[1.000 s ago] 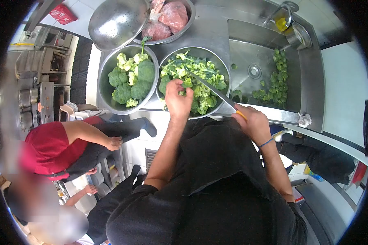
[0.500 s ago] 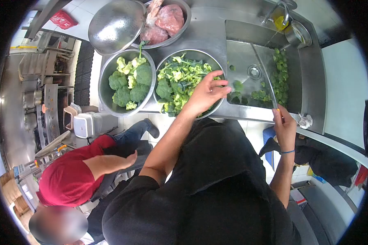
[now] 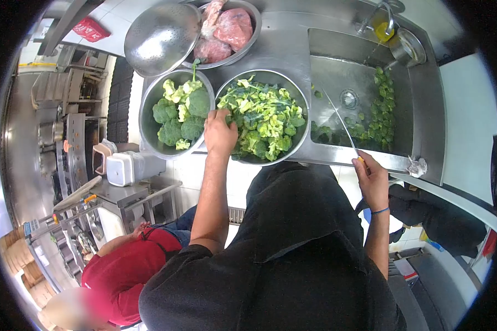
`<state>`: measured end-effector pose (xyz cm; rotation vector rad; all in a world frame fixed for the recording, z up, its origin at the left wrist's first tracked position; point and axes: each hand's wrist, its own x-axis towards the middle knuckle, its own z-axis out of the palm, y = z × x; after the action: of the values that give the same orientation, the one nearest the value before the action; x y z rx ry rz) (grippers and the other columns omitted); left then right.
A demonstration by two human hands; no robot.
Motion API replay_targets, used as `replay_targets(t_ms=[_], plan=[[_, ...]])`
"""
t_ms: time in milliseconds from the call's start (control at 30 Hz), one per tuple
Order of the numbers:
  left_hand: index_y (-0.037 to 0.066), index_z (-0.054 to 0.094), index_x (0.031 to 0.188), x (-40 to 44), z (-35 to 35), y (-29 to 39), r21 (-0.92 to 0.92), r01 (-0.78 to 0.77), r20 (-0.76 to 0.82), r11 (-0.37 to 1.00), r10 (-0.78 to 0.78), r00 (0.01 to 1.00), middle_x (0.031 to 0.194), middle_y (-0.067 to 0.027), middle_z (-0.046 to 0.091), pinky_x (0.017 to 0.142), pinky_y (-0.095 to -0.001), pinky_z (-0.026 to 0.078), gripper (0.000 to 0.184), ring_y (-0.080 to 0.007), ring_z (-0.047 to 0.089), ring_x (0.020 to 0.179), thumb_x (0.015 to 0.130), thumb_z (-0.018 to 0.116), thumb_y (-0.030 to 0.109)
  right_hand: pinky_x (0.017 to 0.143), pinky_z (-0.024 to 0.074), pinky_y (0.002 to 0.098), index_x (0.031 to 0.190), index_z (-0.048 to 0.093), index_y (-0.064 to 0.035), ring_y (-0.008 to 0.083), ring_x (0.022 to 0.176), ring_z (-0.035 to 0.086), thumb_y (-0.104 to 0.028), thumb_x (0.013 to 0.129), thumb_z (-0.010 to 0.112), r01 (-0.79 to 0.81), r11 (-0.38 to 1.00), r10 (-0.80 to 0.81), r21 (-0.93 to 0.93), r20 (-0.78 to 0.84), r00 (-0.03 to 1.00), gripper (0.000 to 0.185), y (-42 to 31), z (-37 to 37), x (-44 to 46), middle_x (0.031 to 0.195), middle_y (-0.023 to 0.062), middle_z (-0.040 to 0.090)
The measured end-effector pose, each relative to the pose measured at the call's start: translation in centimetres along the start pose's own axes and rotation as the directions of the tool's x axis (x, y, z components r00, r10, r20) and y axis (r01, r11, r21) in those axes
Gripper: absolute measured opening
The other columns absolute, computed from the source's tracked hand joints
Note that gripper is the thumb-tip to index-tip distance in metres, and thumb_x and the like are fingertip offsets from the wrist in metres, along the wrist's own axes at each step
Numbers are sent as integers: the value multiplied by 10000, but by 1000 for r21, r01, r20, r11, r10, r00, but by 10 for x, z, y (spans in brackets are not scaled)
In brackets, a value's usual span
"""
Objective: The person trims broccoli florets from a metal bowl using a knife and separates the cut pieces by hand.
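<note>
My left hand [image 3: 221, 133] is closed at the left rim of the right-hand steel bowl [image 3: 305, 129], its fingers curled over a broccoli head that they mostly hide. Chopped broccoli pieces [image 3: 270, 118] fill that bowl. Beside it on the left, another steel bowl [image 3: 143, 124] holds large broccoli heads [image 3: 171, 131]. In my right hand [image 3: 373, 179], near the sink's front edge, is a long knife [image 3: 341, 122]. Its blade points forward and left over the sink [image 3: 328, 71], where cut florets [image 3: 384, 105] lie in shallow water.
Behind the bowls, a bowl of raw meat [image 3: 234, 30] stands with a perforated steel colander [image 3: 163, 38] leaning over it. A faucet [image 3: 389, 22] and a metal pot [image 3: 408, 47] are at the sink's back right. A person in red [image 3: 121, 276] is at my left.
My left hand has moved left from above the chopped broccoli to the bowl's left rim and closed. My right hand and the knife have shifted slightly left and nearer me. The person in red has turned.
</note>
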<state>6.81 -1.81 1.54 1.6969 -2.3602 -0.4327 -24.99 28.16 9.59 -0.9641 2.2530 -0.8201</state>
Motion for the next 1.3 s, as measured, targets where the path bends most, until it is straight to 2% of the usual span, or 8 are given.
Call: replay_targets(t_ms=[267,500,667,733,833,1067,1200,1300], plan=[[132,665,1410,-10,5,2,-4,-111,-130,994,110,985,1379,-192,639,1081,-519,540,621,-430,635,1263,832,886,171,881,604,390,1285,759,1,340,1002,800,-266,1015,814,127,992,-123,-28,103,987,383,-29,12,19,1120,257,796],[112,744,1293,-24,-20,52,-203,-103,61,974,118,991,1273,-174,709,979,-489,593,420,-396,716,1162,899,847,215,859,610,395,1282,760,-13,365,980,798,-266,1011,818,199,978,-191,-67,108,976,375,-36,19,24,1116,236,799],[97,790,1176,2,16,21,-340,-198,-22,919,203,979,1108,-160,763,862,-448,628,247,-353,773,948,940,803,169,860,614,397,1279,762,-10,364,993,799,-265,1002,828,212,975,-205,-70,101,974,383,-36,22,18,1133,242,798],[127,778,1145,13,-6,34,-375,-10,49,927,30,998,1188,-125,738,949,-503,578,220,-383,719,1094,925,768,128,863,616,397,1274,765,-7,367,1005,801,-266,998,831,140,988,-131,-62,131,983,384,-46,20,17,1140,244,798],[164,799,1181,19,-15,42,-80,-225,-330,971,187,925,1272,-99,708,1013,-514,539,293,-364,676,1188,892,775,125,865,617,397,1270,770,-7,368,1013,802,-266,1001,828,167,984,-161,-59,100,982,378,-38,23,16,1140,245,799],[182,769,1289,-14,-1,58,15,-425,282,905,404,870,1308,-92,679,1101,-502,490,430,-326,627,1279,860,808,172,843,618,393,1275,770,-6,348,970,805,-269,1009,819,170,983,-164,-65,87,983,377,-24,22,12,1117,240,801],[136,717,1279,-11,3,58,30,-347,273,937,326,905,1256,-120,695,1089,-517,498,421,-334,668,1231,872,818,176,825,617,380,1278,770,-6,315,957,806,-270,1010,820,108,994,-104,-32,102,989,380,-31,18,9,1098,234,802],[85,697,1223,-7,-8,53,-126,-200,108,972,214,971,1200,-148,702,926,-489,574,364,-338,724,1037,899,834,180,817,616,372,1283,768,-7,304,954,806,-263,1002,828,126,991,-120,-35,134,984,385,-32,18,10,1089,228,801]])
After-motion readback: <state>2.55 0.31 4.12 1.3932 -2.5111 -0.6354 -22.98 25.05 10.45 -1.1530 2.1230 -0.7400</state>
